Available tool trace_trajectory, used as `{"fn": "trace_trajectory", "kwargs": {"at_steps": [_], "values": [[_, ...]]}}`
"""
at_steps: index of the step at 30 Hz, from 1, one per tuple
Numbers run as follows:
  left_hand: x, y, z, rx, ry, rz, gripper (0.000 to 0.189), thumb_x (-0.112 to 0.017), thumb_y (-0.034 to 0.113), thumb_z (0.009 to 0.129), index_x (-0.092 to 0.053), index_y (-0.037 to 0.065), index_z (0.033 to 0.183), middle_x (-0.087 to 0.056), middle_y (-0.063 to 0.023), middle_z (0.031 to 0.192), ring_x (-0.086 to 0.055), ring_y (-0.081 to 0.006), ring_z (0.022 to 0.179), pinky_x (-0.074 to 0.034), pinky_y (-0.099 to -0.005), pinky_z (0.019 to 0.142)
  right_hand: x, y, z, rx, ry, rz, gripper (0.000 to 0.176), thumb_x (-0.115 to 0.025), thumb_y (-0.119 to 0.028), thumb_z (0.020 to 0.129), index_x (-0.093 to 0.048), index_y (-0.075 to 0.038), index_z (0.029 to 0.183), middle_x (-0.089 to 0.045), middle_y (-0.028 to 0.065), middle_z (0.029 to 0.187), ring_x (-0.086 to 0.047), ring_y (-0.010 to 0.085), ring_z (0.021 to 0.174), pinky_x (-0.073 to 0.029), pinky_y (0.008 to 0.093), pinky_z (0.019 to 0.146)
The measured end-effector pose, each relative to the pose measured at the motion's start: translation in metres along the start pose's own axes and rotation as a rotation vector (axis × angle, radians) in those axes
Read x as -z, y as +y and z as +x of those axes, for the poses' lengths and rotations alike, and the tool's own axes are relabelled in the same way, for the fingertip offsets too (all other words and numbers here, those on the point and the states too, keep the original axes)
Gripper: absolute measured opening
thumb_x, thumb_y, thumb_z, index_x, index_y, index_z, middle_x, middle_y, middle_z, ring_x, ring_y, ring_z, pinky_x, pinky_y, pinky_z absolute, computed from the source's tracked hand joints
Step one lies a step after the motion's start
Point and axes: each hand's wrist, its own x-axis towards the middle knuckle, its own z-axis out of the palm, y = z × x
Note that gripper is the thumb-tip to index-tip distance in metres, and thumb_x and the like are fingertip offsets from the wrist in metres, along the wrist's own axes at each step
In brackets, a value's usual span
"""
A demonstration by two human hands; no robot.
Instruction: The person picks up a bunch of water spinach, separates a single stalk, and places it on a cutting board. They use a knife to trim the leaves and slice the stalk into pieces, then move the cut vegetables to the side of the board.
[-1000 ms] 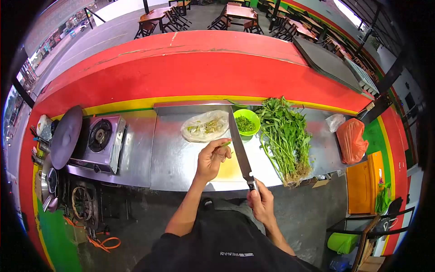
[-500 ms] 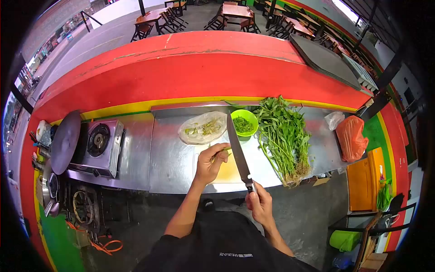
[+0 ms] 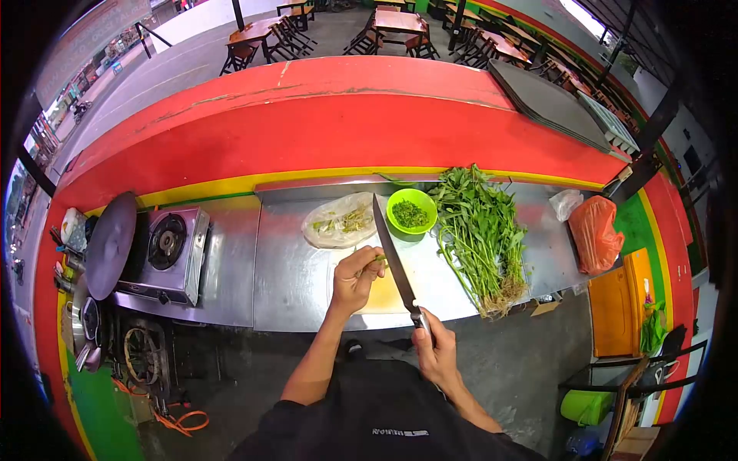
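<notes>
Steel counter [image 3: 292,269], green stem [image 3: 379,259] mostly behind left hand [image 3: 355,276] (knife [image 3: 390,250] alongside)

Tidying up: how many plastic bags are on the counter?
3: clear bag beside the green bowl; small clear bag and orange bag at the right end. Others may be hidden.

A gas stove [image 3: 167,244] sits at the left end of the worktop [image 3: 292,269], with a dark round lid [image 3: 110,244] just left of it. Along the back edge lie a clear bag of scraps [image 3: 340,220], a green bowl [image 3: 411,231] and leafy greens [image 3: 480,234]. An orange bag [image 3: 596,234] lies at the right end.
</notes>
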Motion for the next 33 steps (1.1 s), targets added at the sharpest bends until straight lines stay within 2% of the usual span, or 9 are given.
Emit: {"fn": "trace_trajectory", "kwargs": {"at_steps": [4, 6, 7, 11, 13, 16, 19, 28, 33], "values": [[0.002, -0.005, -0.003, 0.016, 0.010, 0.001, 0.020, -0.061, 0.006, 0.096, -0.064, -0.002, 0.114, -0.054, -0.0029, 0.079, -0.055, -0.0124, 0.070, -0.045, -0.0245, 0.061, -0.001, -0.007, 0.003, 0.050, 0.008, -0.062, 0.036, -0.056, -0.018, 0.099, -0.056, 0.004, 0.128, -0.058, 0.0049, 0.071, -0.050, 0.0095, 0.058, -0.042, 0.0265, 0.054], [-0.001, -0.006, -0.003, -0.036, 0.046, -0.052, 0.020, -0.060, 0.006, 0.096, -0.064, -0.003, 0.113, -0.054, -0.0033, 0.080, -0.056, -0.0121, 0.071, -0.044, -0.0240, 0.061, -0.002, -0.012, 0.003, 0.054, 0.008, -0.076, 0.036, -0.056, -0.018, 0.099, -0.056, 0.003, 0.128, -0.058, 0.0054, 0.072, -0.051, 0.0097, 0.058, -0.042, 0.0268, 0.054], [0.001, -0.001, -0.003, 0.025, 0.020, -0.007, 0.019, -0.060, 0.006, 0.096, -0.063, -0.004, 0.112, -0.055, -0.0039, 0.080, -0.056, -0.0116, 0.071, -0.044, -0.0234, 0.061, -0.002, -0.013, 0.003, 0.055, 0.007, -0.089, 0.036, -0.056, -0.018, 0.099, -0.056, 0.003, 0.129, -0.059, 0.0060, 0.072, -0.051, 0.0099, 0.058, -0.043, 0.0271, 0.054], [-0.001, 0.001, -0.005, 0.027, 0.032, 0.000, 0.019, -0.059, 0.006, 0.097, -0.062, -0.005, 0.112, -0.055, -0.0050, 0.082, -0.055, -0.0112, 0.071, -0.043, -0.0229, 0.061, -0.004, -0.015, 0.004, 0.066, 0.006, -0.087, 0.036, -0.056, -0.017, 0.099, -0.056, 0.003, 0.129, -0.058, 0.0065, 0.072, -0.051, 0.0101, 0.058, -0.044, 0.0275, 0.055], [-0.001, 0.003, -0.004, 0.077, 0.034, -0.034, 0.025, -0.059, 0.018, 0.099, -0.064, -0.004, 0.110, -0.061, -0.0014, 0.078, -0.054, -0.0069, 0.068, -0.044, -0.0221, 0.062, -0.003, -0.016, 0.004, 0.058, -0.008, -0.083, 0.036, -0.056, -0.017, 0.099, -0.056, 0.003, 0.129, -0.057, 0.0068, 0.071, -0.051, 0.0100, 0.059, -0.044, 0.0273, 0.055], [0.004, 0.000, -0.004, 0.111, -0.031, -0.052, 0.026, -0.059, 0.020, 0.100, -0.064, -0.004, 0.107, -0.060, -0.0011, 0.078, -0.052, -0.0064, 0.067, -0.044, -0.0217, 0.062, -0.002, -0.017, 0.003, 0.029, -0.018, -0.084, 0.036, -0.057, -0.016, 0.099, -0.055, 0.002, 0.129, -0.056, 0.0073, 0.070, -0.051, 0.0101, 0.058, -0.043, 0.0272, 0.055], [0.004, 0.000, -0.004, 0.073, -0.042, -0.028, 0.024, -0.059, 0.018, 0.099, -0.064, -0.004, 0.106, -0.060, -0.0016, 0.079, -0.051, -0.0066, 0.067, -0.043, -0.0219, 0.063, -0.003, -0.016, 0.002, 0.074, -0.005, -0.089, 0.035, -0.057, -0.014, 0.098, -0.055, 0.002, 0.129, -0.055, 0.0077, 0.069, -0.050, 0.0109, 0.057, -0.043, 0.0276, 0.054], [-0.009, -0.003, -0.013, 0.022, -0.017, 0.022, 0.016, -0.056, 0.008, 0.098, -0.065, -0.003, 0.107, -0.064, -0.0035, 0.087, -0.056, -0.0065, 0.070, -0.044, -0.0211, 0.062, -0.005, -0.023, -0.002, 0.043, 0.041, -0.116, 0.035, -0.057, -0.011, 0.097, -0.055, 0.001, 0.130, -0.052, 0.0094, 0.065, -0.050, 0.0143, 0.053, -0.043, 0.0304, 0.053], [-0.013, 0.002, -0.016, 0.026, 0.016, 0.015, 0.018, -0.057, 0.010, 0.099, -0.065, -0.003, 0.108, -0.064, -0.0034, 0.083, -0.057, -0.0070, 0.070, -0.044, -0.0210, 0.061, -0.005, -0.024, -0.003, 0.034, 0.050, -0.134, 0.035, -0.056, -0.012, 0.097, -0.055, 0.001, 0.130, -0.052, 0.0100, 0.065, -0.050, 0.0165, 0.052, -0.042, 0.0309, 0.053]]}}
